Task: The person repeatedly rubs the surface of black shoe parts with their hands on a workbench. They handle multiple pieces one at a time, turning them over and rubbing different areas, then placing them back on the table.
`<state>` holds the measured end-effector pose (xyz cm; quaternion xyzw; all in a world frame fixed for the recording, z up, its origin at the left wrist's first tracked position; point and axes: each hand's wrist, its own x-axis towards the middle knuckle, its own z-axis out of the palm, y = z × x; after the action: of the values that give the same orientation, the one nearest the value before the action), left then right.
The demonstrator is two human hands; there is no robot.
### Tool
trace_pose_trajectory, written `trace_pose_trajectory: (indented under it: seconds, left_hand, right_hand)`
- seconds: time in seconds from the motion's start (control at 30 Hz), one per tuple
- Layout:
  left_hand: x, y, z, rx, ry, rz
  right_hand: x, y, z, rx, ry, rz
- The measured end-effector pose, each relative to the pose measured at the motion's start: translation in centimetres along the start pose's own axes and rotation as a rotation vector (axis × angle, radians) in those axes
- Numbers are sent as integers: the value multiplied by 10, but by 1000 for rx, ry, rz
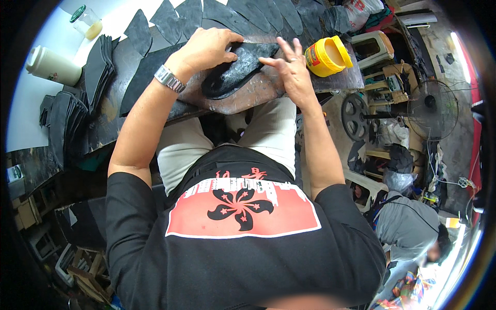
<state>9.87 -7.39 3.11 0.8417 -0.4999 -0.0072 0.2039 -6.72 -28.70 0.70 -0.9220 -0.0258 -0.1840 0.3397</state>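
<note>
A black sole-shaped piece [227,81] with a whitish, smeared middle lies on the dark worktable [261,85] in front of me. My left hand [208,47] is at its upper left edge, fingers bent and thumb resting on the piece, so that the edge sits in its grip. At the right end, my right hand [293,72] has its fingers spread apart, with one digit's tip touching the piece. Just right of that hand stands an open yellow tub [321,59] with something tan inside.
Flat black cut pieces [188,18] are laid along the table's far side. Stacks of black pieces [98,72] sit at left, near a pale lidded cup [54,66] and a glass jar [85,21]. A fan [433,109] stands at right; a person [408,222] in grey bends behind.
</note>
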Motion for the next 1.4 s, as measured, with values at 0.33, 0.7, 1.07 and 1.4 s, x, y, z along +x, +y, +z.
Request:
trace_pose_trajectory:
  seconds: [0.33,0.7,1.07,1.4]
  left_hand:
    - [-2,14,-8,26,-58,1]
    - [7,5,-8,-102,-55,-4]
    - [6,10,-8,67,24,115]
    - [-19,35,3,-203,212,48]
  right_hand:
    - [1,9,25,428,434,86]
    - [-5,13,46,508,544,149]
    - [-8,16,44,378,556,83]
    - [-14,2,44,545,438,-67]
